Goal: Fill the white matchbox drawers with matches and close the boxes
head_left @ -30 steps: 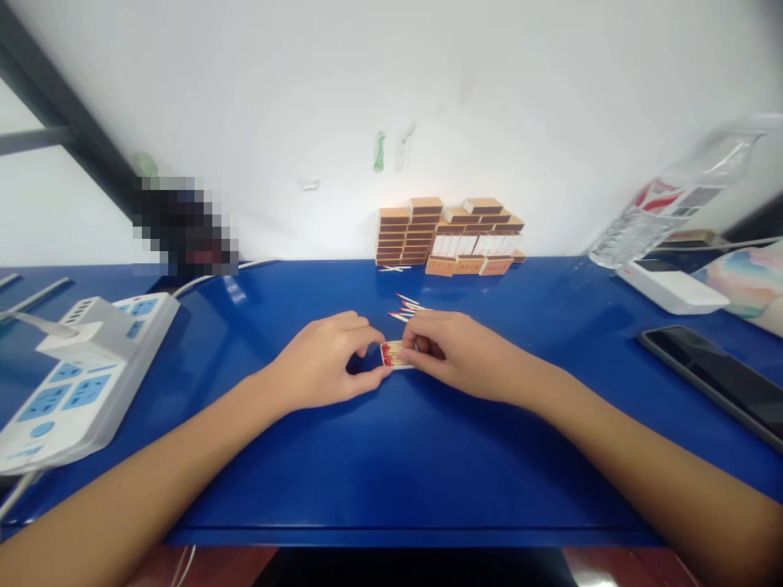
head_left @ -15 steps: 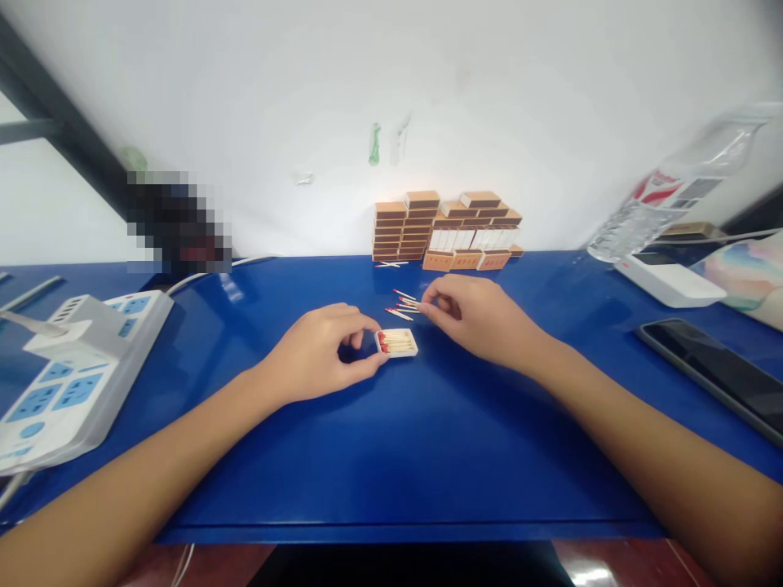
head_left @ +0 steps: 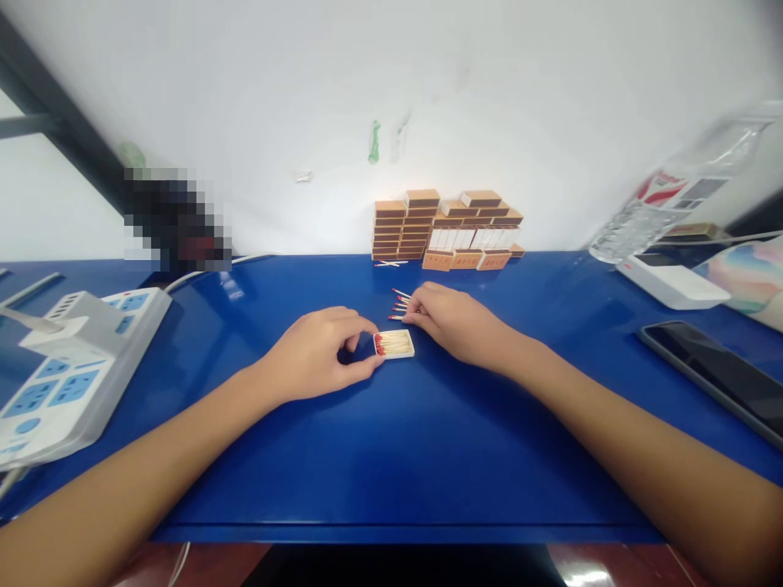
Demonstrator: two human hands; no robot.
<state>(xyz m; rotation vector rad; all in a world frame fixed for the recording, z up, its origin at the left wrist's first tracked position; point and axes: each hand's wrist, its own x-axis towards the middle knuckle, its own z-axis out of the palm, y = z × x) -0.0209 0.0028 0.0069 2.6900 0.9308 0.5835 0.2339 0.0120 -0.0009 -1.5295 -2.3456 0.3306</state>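
Observation:
A small white matchbox tray [head_left: 404,353] with red-headed matches [head_left: 392,341] lying in it rests on the blue table. My left hand [head_left: 327,350] grips the tray's left end between thumb and fingers. Just beyond the tray, several loose matches [head_left: 400,293] lie on the tabletop, heads to the left. Over their right ends is my right hand [head_left: 453,322], its thumb and fingertips pinched on the nearest match [head_left: 395,318]. The fingers hide the tail ends of the loose matches.
Stacked matchboxes [head_left: 404,232] stand against the wall, with a few matches [head_left: 390,263] before them. A power strip [head_left: 79,399] is at left. To the right are a phone [head_left: 715,371], a white device [head_left: 670,284] and a plastic bottle [head_left: 661,196].
My right hand has moved slightly left and nearer, closing in on the loose matches, which are now spread a little differently. My left hand and the tray have barely shifted.

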